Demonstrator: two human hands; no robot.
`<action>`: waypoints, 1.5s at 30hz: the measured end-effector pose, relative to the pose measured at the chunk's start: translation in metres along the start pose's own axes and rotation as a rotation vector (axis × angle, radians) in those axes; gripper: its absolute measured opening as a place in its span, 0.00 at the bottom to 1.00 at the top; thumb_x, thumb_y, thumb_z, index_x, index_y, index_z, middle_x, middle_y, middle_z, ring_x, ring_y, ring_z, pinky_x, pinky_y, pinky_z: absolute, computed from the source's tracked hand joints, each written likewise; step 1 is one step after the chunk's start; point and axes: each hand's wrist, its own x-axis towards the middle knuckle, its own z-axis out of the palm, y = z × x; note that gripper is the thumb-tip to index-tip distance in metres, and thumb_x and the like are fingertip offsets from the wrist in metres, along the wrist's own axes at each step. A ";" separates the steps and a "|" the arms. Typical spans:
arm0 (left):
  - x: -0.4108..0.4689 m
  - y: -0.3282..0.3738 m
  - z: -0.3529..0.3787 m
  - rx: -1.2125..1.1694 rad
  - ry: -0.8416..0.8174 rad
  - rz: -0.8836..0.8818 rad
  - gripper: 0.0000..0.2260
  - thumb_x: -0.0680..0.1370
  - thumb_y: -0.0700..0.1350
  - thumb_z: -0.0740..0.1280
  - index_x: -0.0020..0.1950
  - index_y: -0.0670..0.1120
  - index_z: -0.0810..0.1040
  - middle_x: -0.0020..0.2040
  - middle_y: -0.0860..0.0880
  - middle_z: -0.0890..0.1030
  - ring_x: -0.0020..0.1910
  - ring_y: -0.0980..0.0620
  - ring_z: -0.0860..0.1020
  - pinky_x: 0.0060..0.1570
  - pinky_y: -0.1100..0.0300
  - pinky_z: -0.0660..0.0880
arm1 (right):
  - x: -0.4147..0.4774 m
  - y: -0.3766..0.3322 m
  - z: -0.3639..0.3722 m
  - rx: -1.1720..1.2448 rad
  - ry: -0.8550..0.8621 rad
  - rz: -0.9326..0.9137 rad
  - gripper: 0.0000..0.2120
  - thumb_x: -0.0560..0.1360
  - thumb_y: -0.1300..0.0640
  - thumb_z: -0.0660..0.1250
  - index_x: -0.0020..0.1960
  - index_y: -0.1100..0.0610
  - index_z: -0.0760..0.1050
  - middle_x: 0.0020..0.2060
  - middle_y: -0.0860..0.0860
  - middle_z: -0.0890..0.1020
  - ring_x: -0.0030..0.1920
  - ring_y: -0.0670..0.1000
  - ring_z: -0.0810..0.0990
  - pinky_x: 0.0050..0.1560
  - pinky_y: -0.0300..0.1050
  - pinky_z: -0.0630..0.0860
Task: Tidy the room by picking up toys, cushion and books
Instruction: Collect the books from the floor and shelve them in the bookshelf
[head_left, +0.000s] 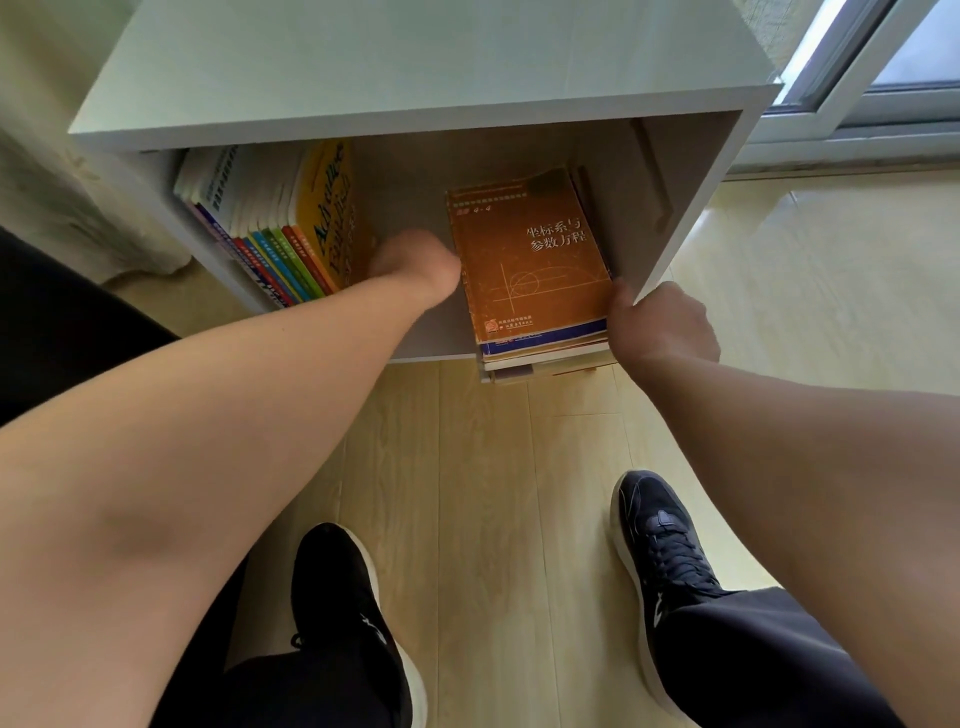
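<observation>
A stack of books (535, 270) with an orange cover on top lies flat in the right half of a white shelf cabinet (415, 67), its near end sticking out past the shelf's front edge. My right hand (660, 322) grips the stack's near right corner, thumb on top. My left hand (415, 265) reaches into the shelf at the stack's left edge; it is blurred and its fingers are hidden. A row of leaning books (275, 228), a yellow one outermost, fills the shelf's left side.
The cabinet stands on a light wooden floor (483, 493). My two dark shoes (353, 613) are planted in front of it. A curtain (62, 171) hangs at the left, and a window frame (857, 93) sits at the upper right.
</observation>
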 end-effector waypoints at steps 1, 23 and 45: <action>0.002 0.001 0.005 -0.211 -0.077 -0.065 0.16 0.84 0.48 0.58 0.38 0.46 0.72 0.44 0.45 0.79 0.44 0.47 0.79 0.45 0.54 0.80 | 0.002 -0.002 0.001 0.025 -0.002 -0.022 0.23 0.81 0.35 0.54 0.55 0.53 0.75 0.46 0.51 0.81 0.44 0.55 0.81 0.43 0.49 0.80; -0.029 0.006 -0.001 -0.927 -0.379 -0.367 0.07 0.82 0.51 0.64 0.51 0.47 0.73 0.49 0.45 0.84 0.47 0.47 0.84 0.53 0.55 0.80 | -0.017 -0.011 0.007 -0.143 -0.068 -0.378 0.12 0.81 0.47 0.60 0.56 0.52 0.78 0.48 0.51 0.78 0.43 0.55 0.80 0.44 0.49 0.79; -0.081 -0.081 -0.063 -0.343 -0.083 0.335 0.15 0.77 0.45 0.71 0.61 0.49 0.72 0.56 0.50 0.80 0.54 0.49 0.79 0.54 0.51 0.77 | -0.049 -0.109 0.013 0.871 -0.710 0.360 0.10 0.75 0.64 0.56 0.51 0.55 0.72 0.36 0.53 0.78 0.27 0.50 0.74 0.28 0.39 0.71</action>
